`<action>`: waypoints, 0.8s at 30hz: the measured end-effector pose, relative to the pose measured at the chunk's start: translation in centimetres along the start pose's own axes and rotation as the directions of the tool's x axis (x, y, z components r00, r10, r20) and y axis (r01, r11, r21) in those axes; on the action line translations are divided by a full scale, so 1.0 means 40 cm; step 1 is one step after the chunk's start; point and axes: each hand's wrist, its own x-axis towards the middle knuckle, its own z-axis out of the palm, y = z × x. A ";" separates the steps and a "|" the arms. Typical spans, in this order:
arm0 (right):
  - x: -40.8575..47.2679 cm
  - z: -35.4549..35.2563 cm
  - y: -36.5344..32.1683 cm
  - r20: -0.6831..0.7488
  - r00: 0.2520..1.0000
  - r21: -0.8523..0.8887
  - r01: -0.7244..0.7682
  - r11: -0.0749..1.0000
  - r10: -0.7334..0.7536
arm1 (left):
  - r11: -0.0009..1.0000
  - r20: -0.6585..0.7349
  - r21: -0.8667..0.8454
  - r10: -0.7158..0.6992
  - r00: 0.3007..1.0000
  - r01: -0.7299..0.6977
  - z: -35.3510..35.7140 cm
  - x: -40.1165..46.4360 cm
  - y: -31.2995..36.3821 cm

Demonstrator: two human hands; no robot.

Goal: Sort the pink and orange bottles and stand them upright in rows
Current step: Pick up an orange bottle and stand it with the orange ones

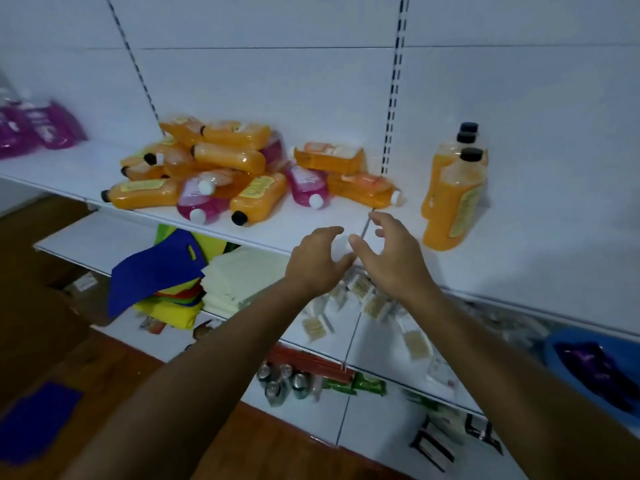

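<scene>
Bottles mostly still dumped in a heap (221, 168), so plenty of ways to knock stuff off the shelf (311, 230).

Left of the slotted upright (391, 133) it's a mixed heap lying flat: I count roughly ten orange and three pink, though some are buried so don't quote me. A pink one (199, 202) and an orange one (258, 199) poke out near the shelf's front lip, and I reckon tugging anything from underneath could roll them over the edge. Just below the upright, left hand (317, 261) and right hand (388, 258) hover over the lip, fingers spread and loosely curled, holding nothing, thumbs nearly touching. Right of the upright stands a row of three orange bottles (453, 195), packed tight; bump the front one and they'd probably topple like dominoes.
</scene>
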 end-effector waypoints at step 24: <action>0.396 0.245 -0.038 -0.156 0.988 -0.173 -0.033 0.984 0.006 | 0.991 -0.082 0.014 0.134 0.988 -0.133 -0.186 0.380 -0.294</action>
